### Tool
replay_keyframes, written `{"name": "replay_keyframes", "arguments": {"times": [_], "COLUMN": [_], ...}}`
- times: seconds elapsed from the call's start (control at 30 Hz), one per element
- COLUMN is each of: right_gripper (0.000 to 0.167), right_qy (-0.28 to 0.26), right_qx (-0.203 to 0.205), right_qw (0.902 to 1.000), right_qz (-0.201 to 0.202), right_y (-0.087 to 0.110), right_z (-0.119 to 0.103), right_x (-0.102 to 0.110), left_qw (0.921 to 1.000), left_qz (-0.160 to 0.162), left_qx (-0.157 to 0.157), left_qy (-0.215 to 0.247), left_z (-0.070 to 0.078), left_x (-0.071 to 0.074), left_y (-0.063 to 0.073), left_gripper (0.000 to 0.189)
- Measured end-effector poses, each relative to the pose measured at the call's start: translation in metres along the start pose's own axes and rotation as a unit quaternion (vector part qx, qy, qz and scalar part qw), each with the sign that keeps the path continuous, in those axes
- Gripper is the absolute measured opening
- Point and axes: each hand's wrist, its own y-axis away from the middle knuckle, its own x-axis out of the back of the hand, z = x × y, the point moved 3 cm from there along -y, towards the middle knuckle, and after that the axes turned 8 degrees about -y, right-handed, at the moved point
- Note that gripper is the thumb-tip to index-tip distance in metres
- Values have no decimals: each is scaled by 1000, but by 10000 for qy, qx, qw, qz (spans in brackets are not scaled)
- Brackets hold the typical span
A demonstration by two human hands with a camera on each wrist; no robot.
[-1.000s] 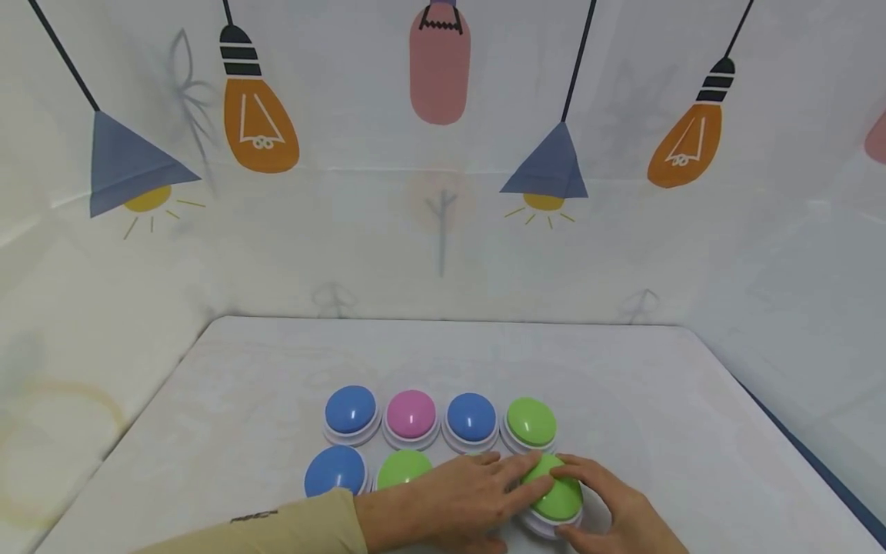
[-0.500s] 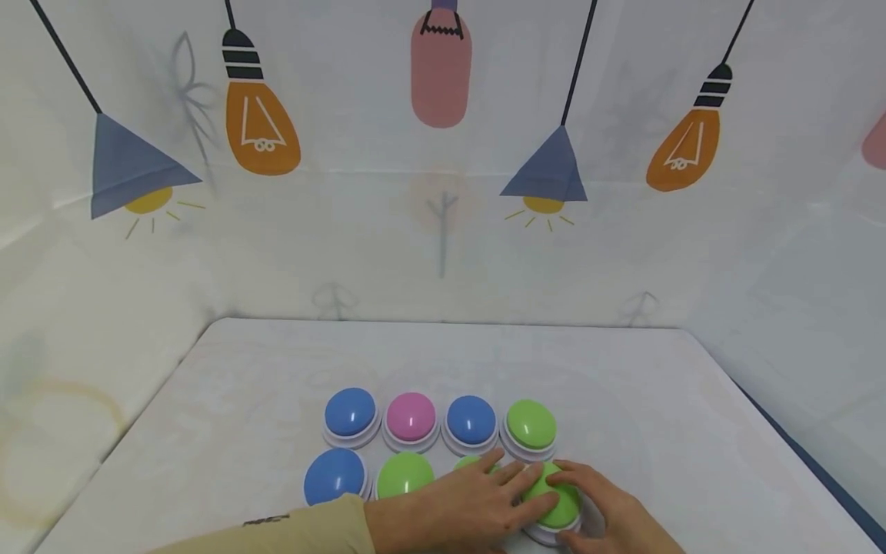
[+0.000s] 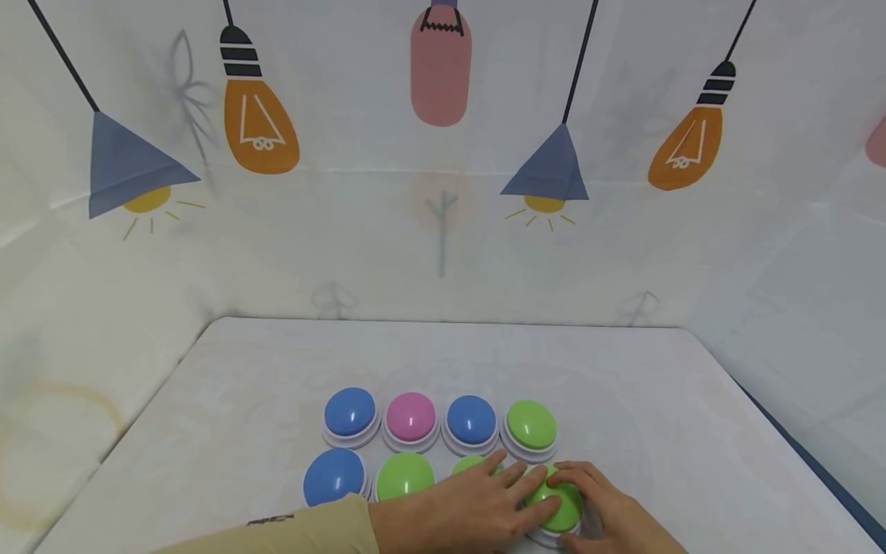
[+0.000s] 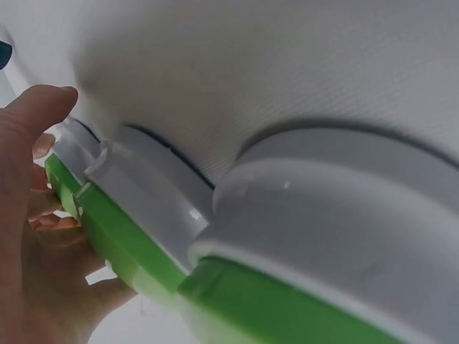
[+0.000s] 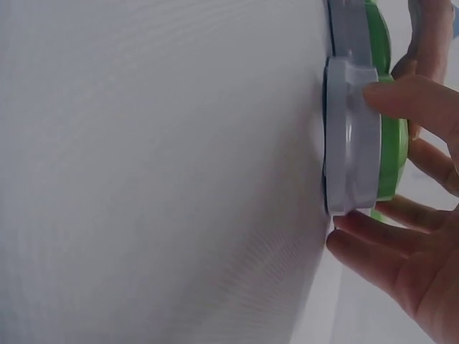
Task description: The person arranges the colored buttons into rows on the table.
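Note:
At the right end of the front row is a green push button (image 3: 565, 509) with a domed top and a white base. My right hand (image 3: 616, 514) holds it from the right, thumb at the near side and fingers on the dome. In the right wrist view the thumb and fingers span its white base (image 5: 351, 140), which sits at the white surface. My left hand (image 3: 477, 500) lies over the front row, fingers spread, with fingertips on the dome's left side. Beneath that hand, another green button (image 3: 467, 463) is mostly hidden.
The back row holds a blue button (image 3: 350, 412), a pink button (image 3: 411, 416), another blue button (image 3: 471, 419) and a green button (image 3: 531, 424). Farther left in the front row are a large blue button (image 3: 335, 476) and a green one (image 3: 404, 474). A printed cloth wall (image 3: 360, 231) stands behind the white table (image 3: 623, 377).
Both hands and the held green button have shifted slightly toward me. My left hand has slid a little right, uncovering part of the green button beneath it.

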Motion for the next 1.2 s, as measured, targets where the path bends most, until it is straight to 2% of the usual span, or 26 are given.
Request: {"name": "replay_keyframes", "arguments": {"times": [0.23,0.37,0.5,0.63,0.8,0.93,1.0,1.2], "right_gripper": [60,62,63,64,68,69,71,71], "right_qy": [0,98,249,225,-38,-209,-230,42], "right_qx": [-21,200,297,-83,-630,-829,-930,-1243], "right_qw": [10000,9997,9992,9997,9976,9953,9939,9898], "right_qz": [-72,35,126,-13,-279,-447,-539,-687], "right_y": [1,2,2,0,-3,-3,-2,-5], "right_z": [1,0,-3,-4,-5,-6,-8,-11], "right_x": [-2,-1,0,1,0,1,0,1], "left_qw": [9998,9997,9996,9972,9904,9890,9904,9910], "left_qz": [133,219,37,-328,-605,-646,-648,-707], "left_qx": [-55,-64,-68,-68,-127,-206,-236,-230], "left_qy": [155,81,258,675,1239,1318,1198,1116], "left_z": [-2,-2,-4,-6,-8,-8,-9,-11], "left_x": [3,3,1,-2,-4,-3,-1,-2], "left_y": [0,0,0,0,-1,-1,0,0], "left_gripper": [45,42,60,80,77,75,75,78]}}
